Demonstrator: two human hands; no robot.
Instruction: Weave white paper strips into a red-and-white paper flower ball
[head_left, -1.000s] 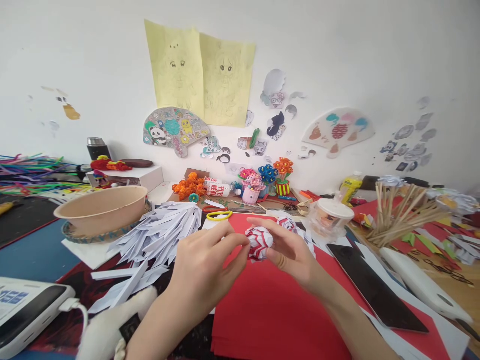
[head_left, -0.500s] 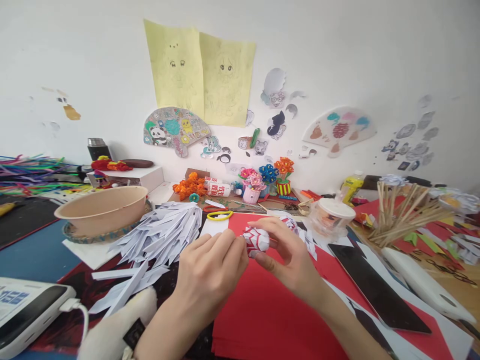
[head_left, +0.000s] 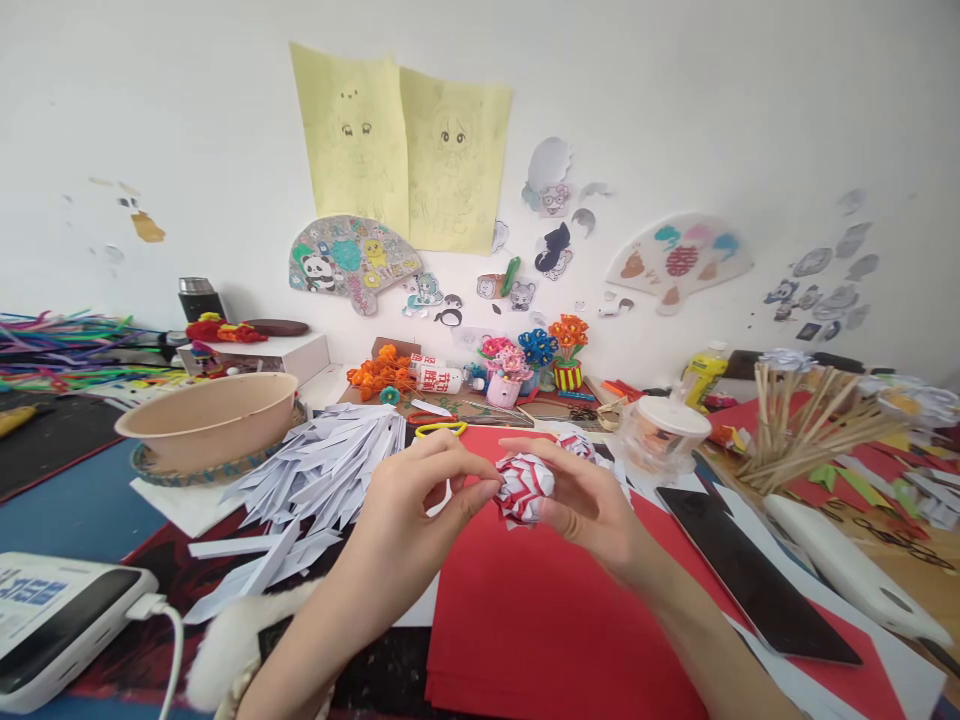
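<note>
A small ball of folded red and white paper (head_left: 527,488) is held above a stack of red paper (head_left: 555,620). My right hand (head_left: 592,500) grips it from the right, thumb in front and fingers behind. On its left side, my left hand (head_left: 427,500) pinches at the edge with thumb and forefinger. Another red and white folded piece (head_left: 576,447) lies just behind my right hand, partly hidden. Yellow-handled scissors (head_left: 442,429) rest behind my left hand.
White paper strips (head_left: 330,465) are heaped on the left beside a beige basin (head_left: 210,420). A white device with a cable (head_left: 67,620) stands front left. At right are a black phone (head_left: 757,575), a white power bank (head_left: 855,570), a lidded tub (head_left: 671,425) and wooden sticks (head_left: 806,420).
The folded ball has turned, showing more of its red and white pattern, and shifted slightly right. My left hand has opened its grip from a closed fist to a fingertip pinch.
</note>
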